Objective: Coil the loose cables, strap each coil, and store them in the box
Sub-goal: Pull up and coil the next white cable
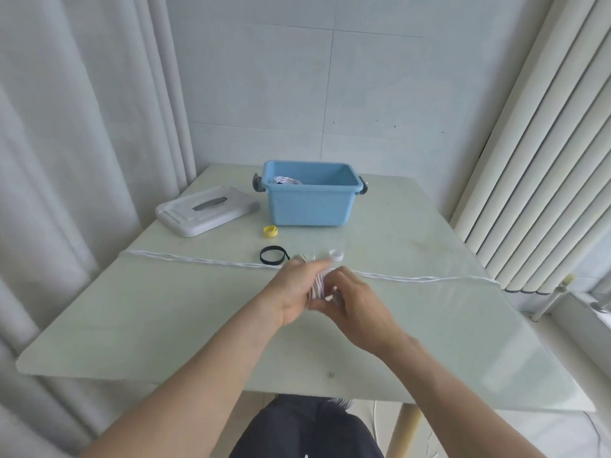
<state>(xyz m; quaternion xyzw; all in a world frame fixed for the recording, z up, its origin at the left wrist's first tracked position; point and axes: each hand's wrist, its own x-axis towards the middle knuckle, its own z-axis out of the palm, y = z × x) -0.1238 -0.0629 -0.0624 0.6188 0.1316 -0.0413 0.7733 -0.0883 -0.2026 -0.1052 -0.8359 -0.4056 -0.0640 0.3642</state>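
Left hand: the left hand (297,294), at the centre of the worktop (429,325), has its grip curled round a white cable coil (318,287).
Right hand: the right hand (355,300), just at 3 o'clock of the left, touches the same coil; its fingers curl in toward the loops, but motion blur hides whether they pinch the cable or only steady it.
Coil in hand: a bundle of white loops held between both hands, just above the worktop; no strap can be made out on it.
Loose cable: a long white cable (198,260) lies stretched across the worktop from 9 o'clock to 3 o'clock, passing behind the hands.
Box: a blue box (310,206) stands open at 12 o'clock, with one white coil (287,180) already inside at its left end.
Lid: a grey lid (206,209) lies at 10 o'clock, just beside the box.
Straps: a black strap (272,255), a yellow strap (270,231) and a white strap (336,255) sit rolled between the hands and the box.
Progress: likely early to middle; one coil stored, one in hand awaiting a strap, and a stretched cable not yet coiled.
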